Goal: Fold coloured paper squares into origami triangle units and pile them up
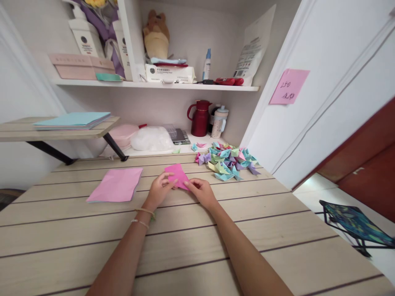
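Note:
Between my two hands is a small sheet of bright pink paper (177, 173), tilted up a little over the wooden table. My left hand (161, 188) grips its left side and lower edge, with the thumb lying across the front. At the lower right corner, my right hand (202, 191) pinches the paper between thumb and fingers. A stack of pale pink paper squares (116, 185) lies flat to the left. Beyond my right hand sits a heap of small folded paper shapes (230, 159) in blue, green, purple, pink and yellow.
A low wooden riser (74, 133) bearing blue paper (72, 120) stands at the left. Behind the table, a white shelf (160, 85) holds bottles and boxes. Below it stand a red jug (200, 119), a cup (219, 122) and a plastic bag (152, 139). A folding stool (358, 222) is at the right.

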Motion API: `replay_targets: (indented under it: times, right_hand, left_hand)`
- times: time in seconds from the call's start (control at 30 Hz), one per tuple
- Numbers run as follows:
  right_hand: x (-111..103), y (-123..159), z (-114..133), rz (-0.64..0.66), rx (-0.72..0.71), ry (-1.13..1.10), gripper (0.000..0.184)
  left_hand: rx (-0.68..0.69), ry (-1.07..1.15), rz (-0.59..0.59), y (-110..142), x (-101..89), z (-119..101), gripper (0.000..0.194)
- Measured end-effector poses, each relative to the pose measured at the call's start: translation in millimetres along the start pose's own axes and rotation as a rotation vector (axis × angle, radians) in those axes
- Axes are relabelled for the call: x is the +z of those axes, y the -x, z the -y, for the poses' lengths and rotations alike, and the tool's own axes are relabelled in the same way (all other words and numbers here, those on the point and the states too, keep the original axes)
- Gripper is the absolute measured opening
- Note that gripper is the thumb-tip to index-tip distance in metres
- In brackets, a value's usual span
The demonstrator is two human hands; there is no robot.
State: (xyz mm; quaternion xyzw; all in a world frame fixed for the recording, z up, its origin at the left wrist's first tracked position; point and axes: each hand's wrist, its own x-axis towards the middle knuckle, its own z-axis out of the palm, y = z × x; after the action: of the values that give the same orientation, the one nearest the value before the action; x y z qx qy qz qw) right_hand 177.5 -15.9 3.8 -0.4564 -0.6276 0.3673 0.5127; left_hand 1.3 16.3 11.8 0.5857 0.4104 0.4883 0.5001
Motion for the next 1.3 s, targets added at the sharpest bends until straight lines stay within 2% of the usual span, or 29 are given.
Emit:
replay_targets:
  times: [0.07, 0.13, 0.23, 0.3, 0.37, 0.43, 0.5, 0.57, 0.67, 0.8, 0.87, 0.97, 1.03, 1.13, 1.3]
  right_hand:
    - [0.8, -0.7, -1.2, -0.024, 0.013, -0.056, 0.024]
    - [1.8, -1.2, -2.9, -0.018, 0.032, -0.142, 0.037]
    - [2.8, -1.2, -5.4, 0.001, 0.054, -0.203, 0.067]
    - [2.8, -1.4, -6.6, 0.006, 0.061, -0.171, 0.072]
    - [2.1, -1.9, -7.5, 0.007, 0.041, -0.108, 0.059]
    - [0.9, -2.7, -8.3, -0.044, -0.015, -0.013, 0.036]
    - [-0.6, -3.3, -9.1, -0.133, -0.061, 0.084, 0.022]
    - [-1.6, -3.3, -10.2, -0.171, -0.054, 0.122, 0.022]
    - [-1.7, -2.7, -12.0, -0.109, -0.006, 0.078, 0.025]
    - [1.0, -1.9, -11.2, -0.054, 0.006, -0.005, 0.021]
    - [2.8, -1.1, -8.5, -0.007, 0.006, -0.098, 0.030]
    - [4.3, 0.6, -2.8, 0.051, 0.018, -0.186, 0.055]
    - [4.1, 1.5, 0.8, 0.049, 0.018, -0.189, 0.060]
    - [2.9, 1.5, 3.2, 0.022, -0.002, -0.185, 0.052]
    - [1.7, -0.7, -1.6, -0.068, -0.006, -0.119, 0.024]
  left_hand:
    - [-0.006, 0.047, 0.005, 0.4, 1.1, 0.4, 0.065]
    - [-0.014, 0.088, -0.005, 0.8, 1.8, 0.2, 0.079]
    - [-0.033, 0.129, -0.020, 1.2, 2.2, -1.8, 0.081]
    - [-0.039, 0.127, -0.002, 1.5, 2.2, -4.1, 0.068]
    - [-0.031, 0.092, 0.020, 1.7, 2.0, -6.4, 0.045]
    - [-0.010, 0.023, 0.028, 1.8, 1.7, -7.8, 0.025]
    - [0.002, -0.027, 0.038, 1.9, 1.2, -8.2, 0.022]
    - [-0.023, -0.022, 0.067, 2.5, 1.0, -8.3, 0.023]
    - [-0.081, 0.064, 0.117, 4.1, 1.1, -10.0, 0.027]
    - [-0.090, 0.180, 0.179, 5.8, 1.2, -13.3, 0.030]
    - [-0.088, 0.216, 0.137, 5.7, 1.2, -13.4, 0.031]
    - [-0.079, 0.223, 0.036, 4.6, 1.8, -11.5, 0.033]
    - [-0.072, 0.200, 0.000, 3.6, 2.4, -9.6, 0.033]
    - [-0.047, 0.143, -0.006, 2.0, 2.6, -5.7, 0.032]
    - [-0.028, 0.056, 0.049, 0.6, 0.4, 1.4, 0.028]
